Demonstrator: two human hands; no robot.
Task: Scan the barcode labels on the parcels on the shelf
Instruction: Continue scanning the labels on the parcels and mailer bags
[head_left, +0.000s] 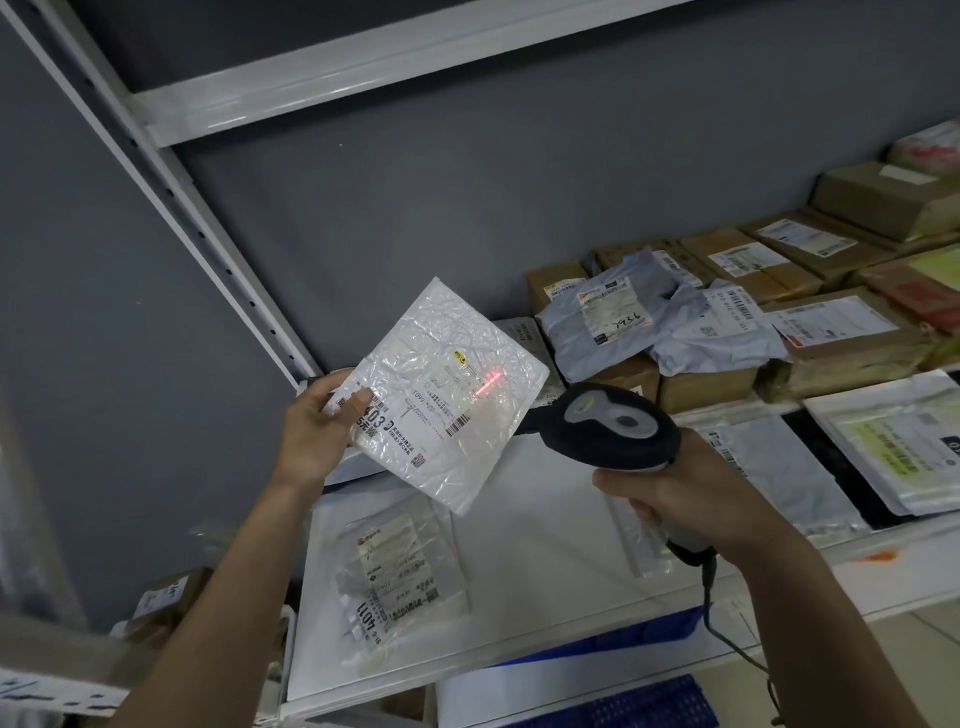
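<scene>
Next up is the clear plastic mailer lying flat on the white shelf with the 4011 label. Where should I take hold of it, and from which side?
Judging by its pose, pinch the near left edge of the clear plastic mailer from the shelf's front. It lies flat, label up, so that should leave the barcode uncovered, much as the left hand holds the white bubble mailer by its corner.
</scene>
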